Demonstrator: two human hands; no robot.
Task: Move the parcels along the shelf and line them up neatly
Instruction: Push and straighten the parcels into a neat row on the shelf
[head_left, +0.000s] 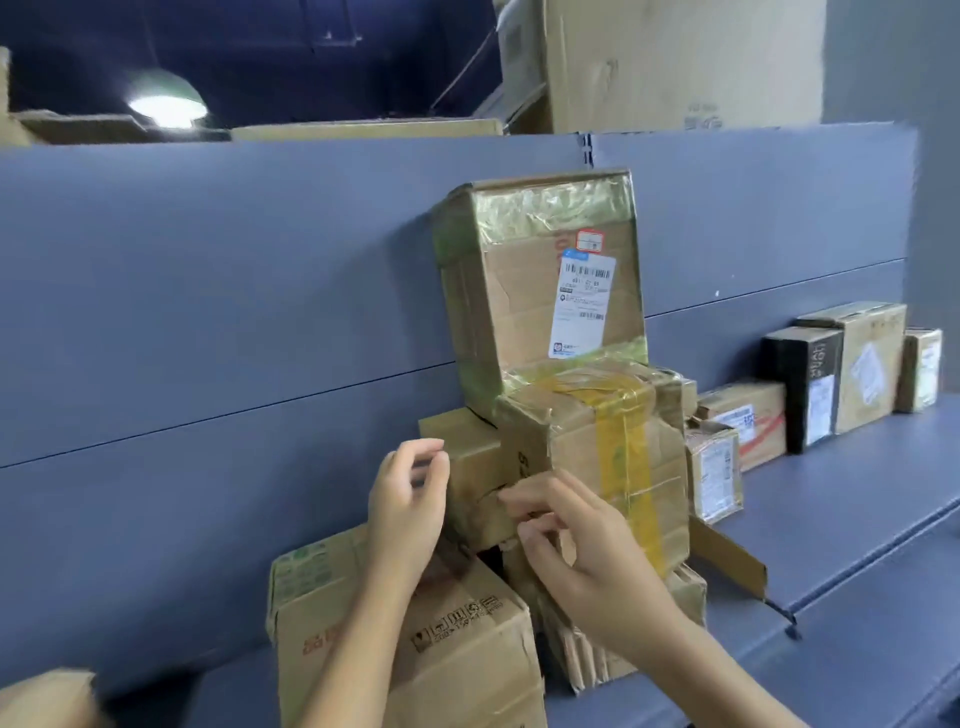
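Observation:
A pile of cardboard parcels sits mid-shelf. A tall box with a white label (540, 291) stands on top, against the back panel. Below it are a yellow-taped box (613, 457) and a small brown box (467, 467). They rest on a carton with green print (415, 623) and a crumpled box (623, 654). My left hand (410, 499) hovers at the small brown box's left side, fingers loosely curled and holding nothing. My right hand (571, 540) reaches in from the right, its fingertips touching where the small brown box meets the yellow-taped box.
Along the blue shelf (857, 519) to the right stand a small taped parcel (714, 467), a flat box with red stripes (748, 421), a black box (802, 389), a tan box (867, 364) and a small box (922, 369). A loose cardboard flap (727, 556) juts from the pile.

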